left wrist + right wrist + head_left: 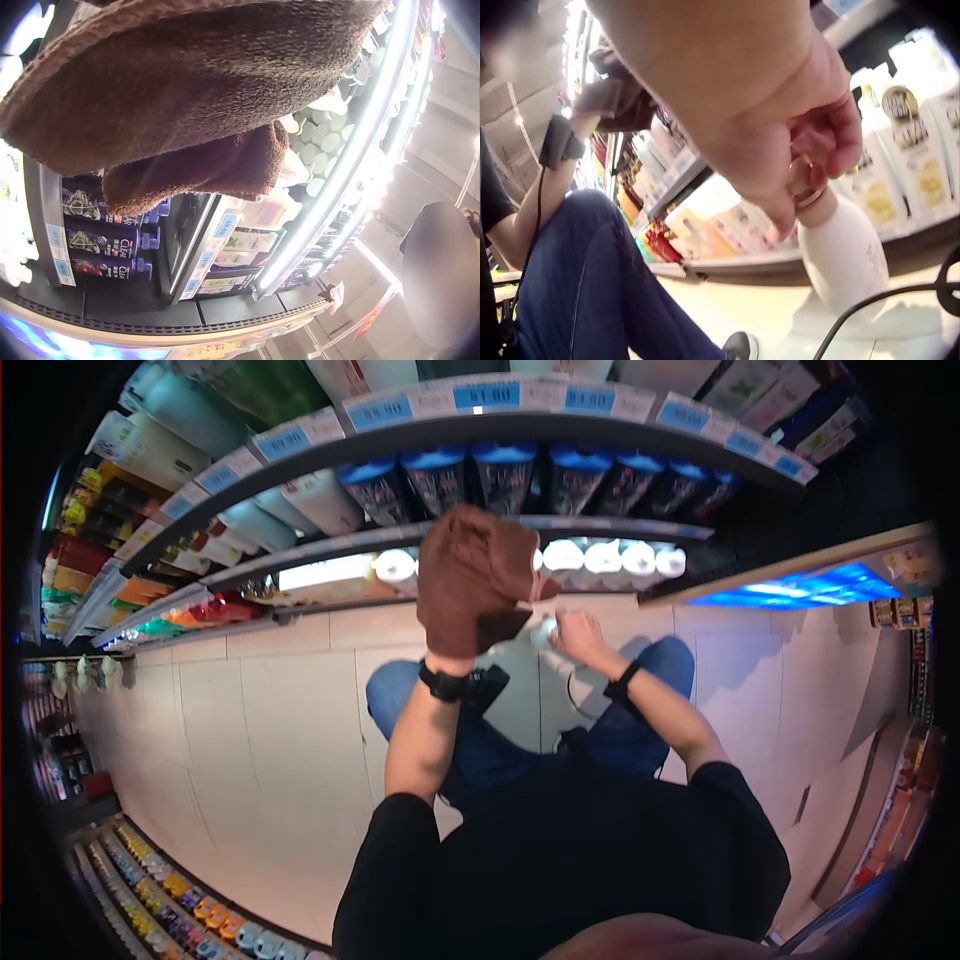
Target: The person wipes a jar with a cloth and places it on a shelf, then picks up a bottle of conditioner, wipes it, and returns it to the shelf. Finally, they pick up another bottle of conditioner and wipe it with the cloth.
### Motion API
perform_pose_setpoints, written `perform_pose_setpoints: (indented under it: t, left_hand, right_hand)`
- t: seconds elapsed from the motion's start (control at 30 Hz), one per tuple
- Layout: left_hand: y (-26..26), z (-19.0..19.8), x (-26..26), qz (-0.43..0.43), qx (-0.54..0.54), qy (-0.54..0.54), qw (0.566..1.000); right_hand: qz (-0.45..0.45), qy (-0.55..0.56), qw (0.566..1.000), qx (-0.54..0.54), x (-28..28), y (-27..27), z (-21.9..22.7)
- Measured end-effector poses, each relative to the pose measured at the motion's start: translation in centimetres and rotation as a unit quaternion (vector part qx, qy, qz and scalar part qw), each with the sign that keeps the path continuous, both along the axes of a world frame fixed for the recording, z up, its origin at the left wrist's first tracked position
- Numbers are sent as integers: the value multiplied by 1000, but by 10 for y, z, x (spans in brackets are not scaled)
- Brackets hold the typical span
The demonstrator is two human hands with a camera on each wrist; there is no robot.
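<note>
Closest to the head camera, a person in a black shirt and blue jeans crouches on a pale tiled floor facing store shelving.

Right hand: fingers curled round the cap end of a white bottle. The right wrist view shows the grip clamped on the bottle's neck, with the body hanging below the hand, held off the floor and in front of the bottom shelf. A black band sits on that wrist.

Left hand: raised in front of the shelves and covered by a brown cloth, which drapes over the fingers. A fold of it hangs down in the left wrist view. Cannot tell how the fingers lie beneath it. Cloth and bottle look just beside each other, though contact is unclear.

Progress, as a judgement: the bottle is already off the shelf and in hand, and the cloth is up and ready. Wiping looks barely begun or about to start, and the bottle has yet to go back.

Further off: white bottles with yellow labels on the low shelf, dark bottles with blue caps above, blue price tags along the shelf edges.
</note>
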State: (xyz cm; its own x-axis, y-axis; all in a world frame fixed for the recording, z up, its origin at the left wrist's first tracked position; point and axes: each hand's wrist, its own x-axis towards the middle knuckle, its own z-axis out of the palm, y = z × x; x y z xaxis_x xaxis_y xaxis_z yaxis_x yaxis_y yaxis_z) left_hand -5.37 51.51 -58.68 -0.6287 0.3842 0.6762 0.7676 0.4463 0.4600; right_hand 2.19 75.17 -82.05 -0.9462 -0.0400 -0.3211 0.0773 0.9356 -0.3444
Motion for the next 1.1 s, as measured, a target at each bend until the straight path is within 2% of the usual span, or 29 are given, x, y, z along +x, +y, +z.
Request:
perform_pose_setpoints:
  t: [0.07, 0.1, 0.13, 0.2, 0.27, 0.37, 0.47, 0.5, 0.57, 0.67, 0.7, 0.77, 0.8, 0.83, 0.87, 0.9, 0.93, 0.97, 1.0, 1.07, 1.1]
  left_hand:
    - [3, 27, 15, 2, 147, -200, 969]
    - [1, 9, 13, 31, 49, -130, 990]
    - [1, 12, 12, 30, 46, -136, 989]
    - [1, 23, 7, 44, -121, -4, 992]
    - [3, 19, 3, 56, -120, 9, 991]
    - [8, 8, 0, 59, -117, 36, 991]
    - [9, 4, -1, 61, -112, 58, 990]
    - [7, 4, 0, 58, -107, 52, 991]
    - [5, 4, 1, 49, -97, 39, 993]
    - [5, 7, 0, 38, -73, 22, 996]
    - [6, 9, -2, 37, -65, 20, 997]
    - [9, 19, -5, 39, -88, 25, 995]
    - [12, 28, -5, 44, -117, 36, 991]
    - [6, 17, -7, -12, -10, 8, 1000]
    - [3, 21, -12, -29, -55, 57, 996]
    - [4, 18, -7, 1, -79, 36, 996]
    - [5, 26, -8, -11, -88, 21, 996]
    - [6, 29, -6, -10, -68, 4, 998]
    - [10, 17, -2, -9, -26, -79, 997]
    - [14, 42, -2, -63, 157, -178, 969]
    - [11, 39, -4, -57, 52, -170, 982]
  right_hand:
    - [-23, 2, 1000, -11, -5, -7, -2]
    - [-30, 4, 999, -11, -7, -10, -9]
    - [-37, 7, 999, -9, -7, -11, -20]
    - [-35, 10, 999, -15, -7, -8, -40]
    - [-33, 13, 999, -25, -10, -7, -54]
    - [-50, -55, 997, 1, -14, -8, -73]
    - [-84, -17, 996, -28, -14, -3, -105]
    - [-84, -19, 996, -30, -17, -2, -101]
    - [-46, -60, 997, -28, -20, 3, -93]
    - [-27, -43, 996, -74, -20, 19, -91]
    - [-26, -40, 996, -71, -26, 22, -74]
    - [87, -259, 956, -103, -49, 25, -18]
    - [179, -146, 947, -224, -50, 40, -39]
    - [204, -105, 946, -227, -55, 36, 22]
    - [231, -62, 944, -227, -53, 22, 120]
    - [242, -126, 946, -174, -61, 11, 195]
    - [241, -112, 948, -176, -61, 12, 238]
    - [263, -63, 939, -212, -61, 7, 302]
    - [274, -45, 934, -225, -59, 5, 347]
    - [263, -3, 926, -270, -55, -6, 424]
    - [271, 63, 924, -263, -56, -11, 450]
